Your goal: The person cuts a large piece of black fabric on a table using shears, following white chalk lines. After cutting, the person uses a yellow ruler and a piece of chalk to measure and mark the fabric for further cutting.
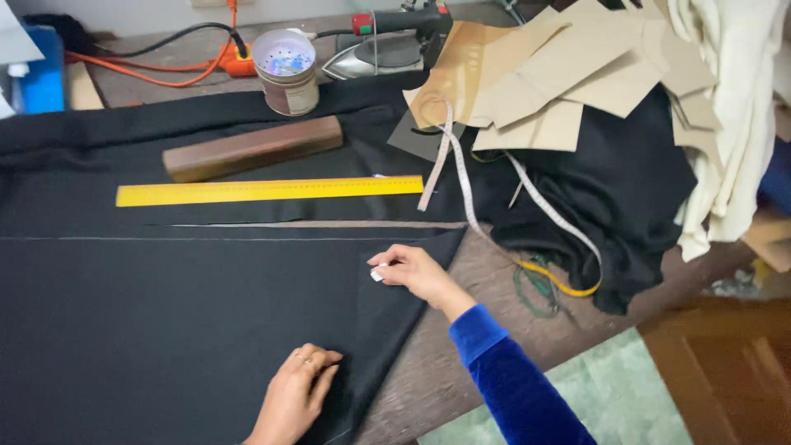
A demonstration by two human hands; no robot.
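Black cloth (165,330) fills lower left & centre of frame, flat on wooden table (486,272). Looks soft, limp, light; prob. best gripped at angled cut edge. Left hand (295,395), bottom centre, fingers together, pressed flat on it. Right hand (416,272), centre, pinches white chalk (376,275) at the cloth's corner. Yellow ruler (268,190) above.

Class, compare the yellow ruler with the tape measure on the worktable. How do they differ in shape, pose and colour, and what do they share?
The yellow ruler is a straight, rigid-looking strip; the tape measure bends in loose curves. The yellow ruler lies flat on the black cloth; the tape measure trails from the cardboard pattern pieces down over bunched dark fabric. The ruler is plain yellow; the tape measure looks mostly pale, with a yellow end. Both are long, narrow measuring tools, and neither hand touches them.
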